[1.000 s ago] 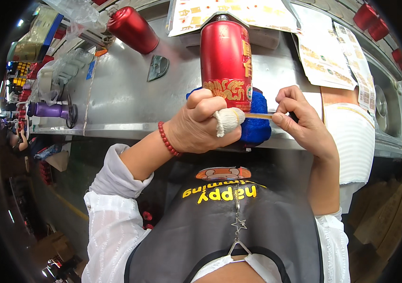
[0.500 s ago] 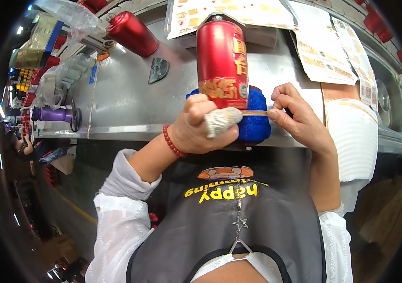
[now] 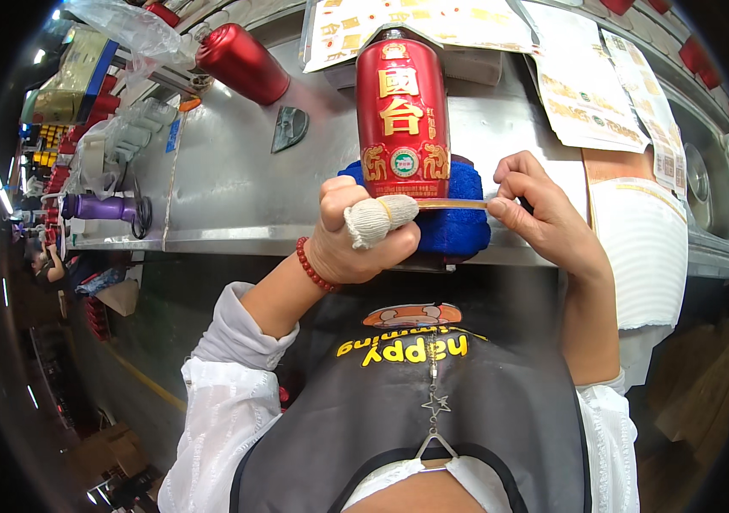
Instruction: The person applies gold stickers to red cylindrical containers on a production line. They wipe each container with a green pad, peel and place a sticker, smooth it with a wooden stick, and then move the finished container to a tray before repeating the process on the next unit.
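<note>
A red bottle (image 3: 402,111) with gold markings lies on a blue padded cloth (image 3: 458,231) at the table's near edge, its neck pointing away from me. A narrow gold strip (image 3: 454,204) runs across its base end toward the right. My left hand (image 3: 356,227) is curled at the bottle's base, a white knitted sleeve (image 3: 379,220) covering one finger. That finger presses on the strip's left part; the fingers behind it are partly hidden. My right hand (image 3: 535,209) pinches the strip's free right end between thumb and finger, beside the cloth.
A second red bottle (image 3: 242,64) lies at the far left, near a dark flat piece (image 3: 290,128). Printed label sheets (image 3: 587,94) cover the back right, with a white paper stack (image 3: 638,256) nearer. A purple cylinder (image 3: 99,208) stands at the left.
The bottle has turned about its length, so its gold front markings now face up. My left hand has shifted slightly left, and more of the strip shows. My right hand has hardly moved.
</note>
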Available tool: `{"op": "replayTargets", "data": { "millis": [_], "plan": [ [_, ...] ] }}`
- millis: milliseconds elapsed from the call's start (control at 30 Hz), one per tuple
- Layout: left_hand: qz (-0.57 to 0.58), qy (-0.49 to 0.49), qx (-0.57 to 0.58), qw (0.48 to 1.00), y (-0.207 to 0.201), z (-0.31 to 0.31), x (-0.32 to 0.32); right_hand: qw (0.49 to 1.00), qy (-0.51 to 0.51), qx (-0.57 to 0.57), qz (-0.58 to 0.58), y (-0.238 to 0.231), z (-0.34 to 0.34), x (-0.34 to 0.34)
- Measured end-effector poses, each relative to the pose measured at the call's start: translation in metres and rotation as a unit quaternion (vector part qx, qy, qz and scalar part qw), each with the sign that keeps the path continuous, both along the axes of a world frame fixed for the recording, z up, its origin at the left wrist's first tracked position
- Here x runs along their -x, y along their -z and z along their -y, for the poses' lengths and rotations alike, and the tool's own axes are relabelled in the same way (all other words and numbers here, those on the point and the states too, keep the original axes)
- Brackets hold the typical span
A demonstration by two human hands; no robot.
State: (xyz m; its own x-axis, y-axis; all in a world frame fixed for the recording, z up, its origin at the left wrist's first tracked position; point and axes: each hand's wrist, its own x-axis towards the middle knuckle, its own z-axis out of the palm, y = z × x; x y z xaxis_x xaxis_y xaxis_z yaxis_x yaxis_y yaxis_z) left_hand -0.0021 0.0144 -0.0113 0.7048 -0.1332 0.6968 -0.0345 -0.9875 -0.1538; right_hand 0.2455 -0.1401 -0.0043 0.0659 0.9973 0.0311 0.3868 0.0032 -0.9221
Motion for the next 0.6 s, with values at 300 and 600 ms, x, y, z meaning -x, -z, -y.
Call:
{"op": "replayTargets", "data": {
  "millis": [300,600],
  "plan": [
    [0.007,0.009,0.007,1.000,0.001,-0.001,-0.004,1.000,0.005,0.005,-0.013,-0.001,0.000,0.001],
    [-0.018,0.055,-0.020,0.998,-0.010,-0.004,-0.016,1.000,0.014,0.012,-0.020,-0.001,-0.004,0.004]
  ]
}}
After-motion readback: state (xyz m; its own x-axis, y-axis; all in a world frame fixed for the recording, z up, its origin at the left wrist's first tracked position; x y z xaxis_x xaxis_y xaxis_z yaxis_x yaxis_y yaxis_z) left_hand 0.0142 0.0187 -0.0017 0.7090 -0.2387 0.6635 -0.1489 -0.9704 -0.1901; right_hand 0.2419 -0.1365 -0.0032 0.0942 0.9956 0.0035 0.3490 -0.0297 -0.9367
